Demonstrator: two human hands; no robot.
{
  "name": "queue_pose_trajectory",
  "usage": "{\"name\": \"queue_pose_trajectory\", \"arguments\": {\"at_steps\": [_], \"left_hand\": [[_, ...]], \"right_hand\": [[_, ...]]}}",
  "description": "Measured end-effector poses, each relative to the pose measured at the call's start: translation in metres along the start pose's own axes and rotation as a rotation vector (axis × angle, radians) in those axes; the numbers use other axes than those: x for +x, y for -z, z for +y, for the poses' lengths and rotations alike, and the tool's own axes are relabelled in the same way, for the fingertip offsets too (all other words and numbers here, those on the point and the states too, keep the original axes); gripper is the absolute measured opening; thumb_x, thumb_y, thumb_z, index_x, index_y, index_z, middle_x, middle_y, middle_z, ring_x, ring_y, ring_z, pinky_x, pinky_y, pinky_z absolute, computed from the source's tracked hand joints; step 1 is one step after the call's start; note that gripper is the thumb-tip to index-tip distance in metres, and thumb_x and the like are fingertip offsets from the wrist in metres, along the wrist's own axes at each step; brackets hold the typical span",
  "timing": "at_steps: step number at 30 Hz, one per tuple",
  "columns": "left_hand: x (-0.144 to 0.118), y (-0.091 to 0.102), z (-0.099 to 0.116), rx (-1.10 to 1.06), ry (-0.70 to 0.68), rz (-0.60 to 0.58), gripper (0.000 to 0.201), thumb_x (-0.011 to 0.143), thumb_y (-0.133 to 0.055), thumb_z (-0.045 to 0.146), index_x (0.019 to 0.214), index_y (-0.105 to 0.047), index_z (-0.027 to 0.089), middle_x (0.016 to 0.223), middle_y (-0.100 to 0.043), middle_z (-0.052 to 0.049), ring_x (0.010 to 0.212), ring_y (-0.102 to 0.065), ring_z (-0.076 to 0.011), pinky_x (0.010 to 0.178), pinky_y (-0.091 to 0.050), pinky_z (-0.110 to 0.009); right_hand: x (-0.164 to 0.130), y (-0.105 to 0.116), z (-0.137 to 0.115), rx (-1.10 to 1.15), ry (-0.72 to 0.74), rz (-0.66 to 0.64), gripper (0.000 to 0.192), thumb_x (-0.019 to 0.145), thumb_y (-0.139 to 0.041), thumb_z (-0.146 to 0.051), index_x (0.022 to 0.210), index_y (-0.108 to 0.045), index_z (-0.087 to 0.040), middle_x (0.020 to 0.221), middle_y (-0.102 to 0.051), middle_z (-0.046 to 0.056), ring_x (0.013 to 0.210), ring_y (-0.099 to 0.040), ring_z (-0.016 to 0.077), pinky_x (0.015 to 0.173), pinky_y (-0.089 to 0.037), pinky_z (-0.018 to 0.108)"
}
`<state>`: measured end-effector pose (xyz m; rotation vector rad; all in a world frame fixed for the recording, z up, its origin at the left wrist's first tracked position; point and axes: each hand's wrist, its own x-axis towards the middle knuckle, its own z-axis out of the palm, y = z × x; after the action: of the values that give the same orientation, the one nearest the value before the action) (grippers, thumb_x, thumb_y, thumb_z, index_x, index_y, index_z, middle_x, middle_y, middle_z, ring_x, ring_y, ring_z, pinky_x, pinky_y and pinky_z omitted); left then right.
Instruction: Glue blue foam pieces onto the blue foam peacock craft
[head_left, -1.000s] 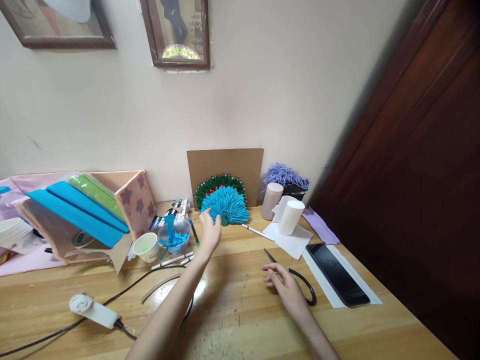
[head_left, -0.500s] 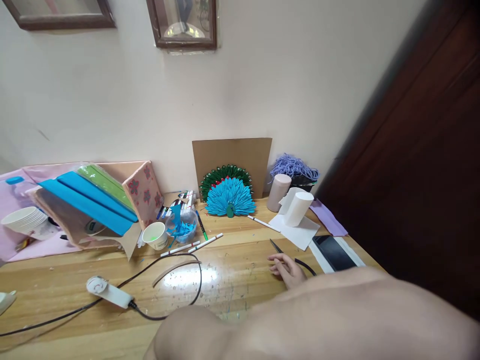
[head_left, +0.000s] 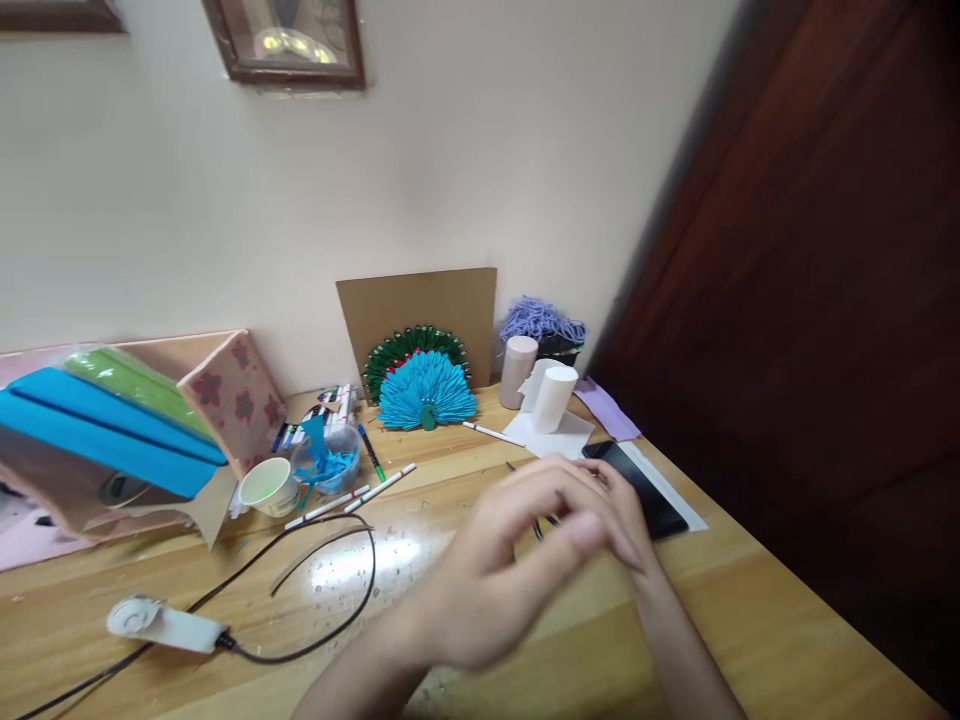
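My left hand (head_left: 510, 560) reaches in from the lower left above the table, slightly blurred. Its thumb stands apart from the bent fingers, and nothing shows in its grasp. The fingers overlap my right hand (head_left: 626, 500), which lies just behind; whether the two touch I cannot tell. Most of the right hand's fingers are hidden. Beneath the left hand, a dark pair of scissors (head_left: 538, 530) lies on the table, largely covered. Close to the right hand is a black phone (head_left: 664, 508), resting on white paper.
A blue and green paper peacock (head_left: 427, 390) stands against a cardboard sheet (head_left: 420, 300). White paper rolls (head_left: 555, 400) are right of it. Several markers (head_left: 382, 488), a paper cup (head_left: 268, 490) and a bowl of blue scraps (head_left: 330, 460) stand left. A black cable (head_left: 300, 655) loops across the table (head_left: 750, 620).
The view has turned right. My left hand has come into sight over the table, where a large arm crossed the foreground before. My right hand has moved from beside the scissors toward the phone.
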<state>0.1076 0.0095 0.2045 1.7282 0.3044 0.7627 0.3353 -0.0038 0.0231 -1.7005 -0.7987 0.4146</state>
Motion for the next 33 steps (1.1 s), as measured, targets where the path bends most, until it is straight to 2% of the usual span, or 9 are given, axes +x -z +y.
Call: {"name": "queue_pose_trajectory", "arguments": {"at_steps": [2, 4, 8, 12, 14, 20, 24, 27, 33], "left_hand": [[0.016, 0.003, -0.017, -0.002, 0.091, -0.064, 0.033, 0.091, -0.041, 0.038, 0.081, -0.064, 0.017, 0.086, -0.065, -0.006, 0.085, -0.059, -0.0149, 0.081, -0.046, -0.026], [0.022, 0.006, -0.033, 0.011, 0.215, -0.007, 0.031, 0.092, -0.041, 0.036, 0.08, -0.062, 0.017, 0.087, -0.065, -0.005, 0.086, -0.058, -0.0151, 0.082, -0.044, -0.026], [0.009, 0.026, -0.043, 0.102, 0.235, 0.16, 0.027, 0.09, -0.044, 0.036, 0.083, -0.063, 0.018, 0.088, -0.064, -0.005, 0.089, -0.056, -0.0171, 0.083, -0.042, -0.028], [-0.021, 0.056, -0.029, 0.154, 0.161, 0.46, 0.02, 0.087, -0.049, 0.031, 0.088, -0.065, 0.019, 0.088, -0.063, -0.006, 0.085, -0.056, -0.0181, 0.079, -0.043, -0.027], [-0.038, 0.07, -0.018, 0.18, 0.103, 0.599, 0.018, 0.086, -0.049, 0.027, 0.089, -0.065, 0.019, 0.087, -0.063, -0.006, 0.082, -0.056, -0.0172, 0.076, -0.044, -0.026], [-0.098, 0.114, 0.014, 0.306, -0.049, 0.934, 0.02, 0.085, -0.046, 0.018, 0.088, -0.066, 0.019, 0.084, -0.061, -0.003, 0.081, -0.055, -0.0136, 0.077, -0.043, -0.022], [-0.141, 0.141, 0.029, 0.246, -0.22, 1.186, 0.019, 0.082, -0.047, 0.017, 0.084, -0.066, 0.018, 0.08, -0.061, -0.002, 0.077, -0.055, -0.0123, 0.075, -0.044, -0.021], [-0.165, 0.158, 0.033, 0.141, -0.339, 1.384, 0.015, 0.078, -0.051, 0.016, 0.079, -0.066, 0.017, 0.078, -0.061, -0.001, 0.071, -0.054, -0.0099, 0.07, -0.045, -0.019], [-0.184, 0.179, 0.03, -0.042, -0.395, 1.621, 0.01, 0.073, -0.056, 0.017, 0.075, -0.066, 0.017, 0.078, -0.061, 0.001, 0.068, -0.054, -0.0067, 0.068, -0.046, -0.016]], "right_hand": [[0.006, 0.012, 0.003, 0.024, -0.014, 0.011, 0.029, 0.071, -0.053, -0.042, 0.081, -0.063, -0.017, 0.086, -0.069, 0.011, 0.075, -0.066, 0.0223, 0.071, -0.053, 0.036], [0.007, 0.012, 0.005, 0.052, -0.028, 0.004, 0.029, 0.068, -0.056, -0.042, 0.081, -0.062, -0.016, 0.086, -0.069, 0.012, 0.073, -0.066, 0.0217, 0.071, -0.053, 0.037], [0.0, -0.021, -0.01, 0.114, -0.004, -0.122, 0.028, 0.069, -0.056, -0.042, 0.077, -0.06, -0.016, 0.079, -0.069, 0.01, 0.067, -0.065, 0.0192, 0.066, -0.053, 0.034], [-0.015, -0.079, -0.07, 0.162, 0.16, -0.457, 0.02, 0.077, -0.054, -0.033, 0.082, -0.063, -0.017, 0.08, -0.069, 0.005, 0.076, -0.064, 0.017, 0.073, -0.051, 0.029], [-0.025, -0.107, -0.112, 0.112, 0.389, -0.695, 0.019, 0.082, -0.049, -0.027, 0.091, -0.063, -0.018, 0.086, -0.068, 0.004, 0.081, -0.063, 0.0156, 0.074, -0.048, 0.028], [-0.064, -0.205, -0.209, 0.106, 0.807, -0.963, 0.022, 0.085, -0.044, -0.016, 0.093, -0.064, -0.018, 0.092, -0.066, 0.004, 0.082, -0.06, 0.0145, 0.075, -0.046, 0.026], [-0.099, -0.289, -0.225, -0.034, 0.999, -1.061, 0.027, 0.081, -0.045, -0.008, 0.098, -0.064, -0.016, 0.102, -0.063, 0.007, 0.098, -0.057, 0.0155, 0.089, -0.043, 0.028], [-0.122, -0.346, -0.224, -0.169, 1.032, -1.1, 0.034, 0.08, -0.048, -0.009, 0.11, -0.062, -0.016, 0.121, -0.055, 0.011, 0.117, -0.048, 0.0193, 0.101, -0.034, 0.033], [-0.147, -0.421, -0.211, -0.315, 0.963, -1.108, 0.052, 0.077, -0.057, -0.02, 0.128, -0.05, -0.021, 0.142, -0.034, 0.015, 0.133, -0.029, 0.032, 0.103, -0.029, 0.046]]}}
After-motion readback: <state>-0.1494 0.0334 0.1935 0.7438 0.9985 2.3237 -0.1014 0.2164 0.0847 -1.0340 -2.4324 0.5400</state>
